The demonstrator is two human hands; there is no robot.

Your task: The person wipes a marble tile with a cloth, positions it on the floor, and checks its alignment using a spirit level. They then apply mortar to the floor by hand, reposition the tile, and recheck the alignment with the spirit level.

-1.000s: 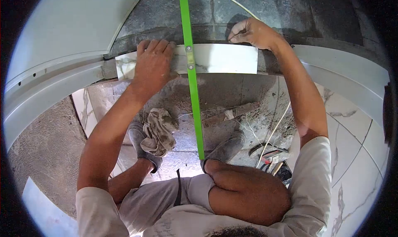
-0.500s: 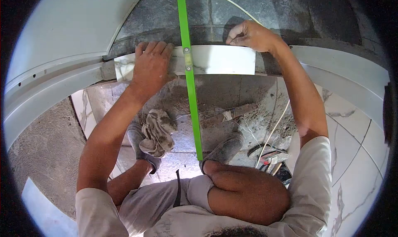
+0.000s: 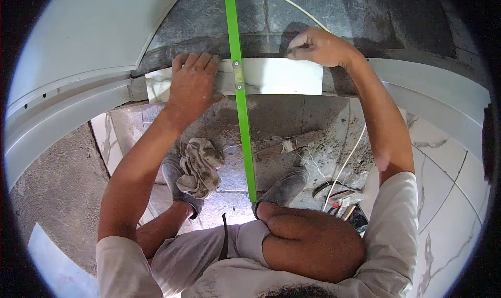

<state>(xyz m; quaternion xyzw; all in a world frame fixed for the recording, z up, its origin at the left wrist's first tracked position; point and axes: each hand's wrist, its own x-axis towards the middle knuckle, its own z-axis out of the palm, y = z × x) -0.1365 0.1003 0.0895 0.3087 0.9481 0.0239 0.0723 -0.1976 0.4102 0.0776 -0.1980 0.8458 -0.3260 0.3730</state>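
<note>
A white marble-patterned tile strip [image 3: 284, 76] lies across the doorway sill. My left hand [image 3: 193, 79] is closed over its left part, fingers at the far edge and thumb near the close edge. Resting crosswise on the strip is a long green spirit level [image 3: 244, 126], its vial [image 3: 238, 75] above the tile. My right hand [image 3: 315, 47] is just beyond the strip's far edge, right of the level. Its thumb and fingers are pinched together; whatever sits between them is too small to make out.
White door frame pieces [image 3: 428, 89] flank the strip, with a white door panel [image 3: 99, 27] at upper left. A dirty cloth [image 3: 200, 167] lies by my feet. A pale cable [image 3: 344, 165] crosses the rubble-strewn floor near a tool [image 3: 344, 199]. Marbled tiles [image 3: 443, 193] stand at right.
My right hand's fingers have shifted slightly and curl a little more. My left hand, the tile strip and the level keep their places, apart from a slight view shift.
</note>
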